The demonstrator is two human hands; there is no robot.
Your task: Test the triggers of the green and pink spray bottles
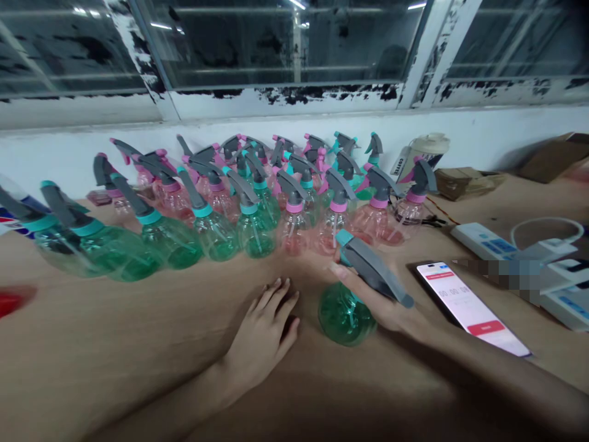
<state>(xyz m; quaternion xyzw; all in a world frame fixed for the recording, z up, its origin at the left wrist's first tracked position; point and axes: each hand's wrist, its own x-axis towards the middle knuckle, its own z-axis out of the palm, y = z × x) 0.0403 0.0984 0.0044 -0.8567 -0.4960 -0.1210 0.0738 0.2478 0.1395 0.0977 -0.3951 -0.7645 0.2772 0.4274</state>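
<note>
My right hand (375,301) is wrapped around the neck of a green spray bottle (345,316) with a grey and teal trigger head. That bottle is at the table's middle, in front of the others; its far side and part of its neck are hidden by my fingers. My left hand (264,334) lies flat on the wooden table, fingers spread, just left of the bottle and not touching it. Beyond both hands stand rows of spray bottles, green ones such as the nearest green bottle (257,236) and pink ones such as a pink bottle (294,233).
A phone (473,310) showing a timer lies right of my right forearm. Power strips (488,239) with a white cable sit farther right. A coffee cup (421,153) and brown cardboard pieces (469,183) are near the wall. A red object (13,301) shows at the left edge.
</note>
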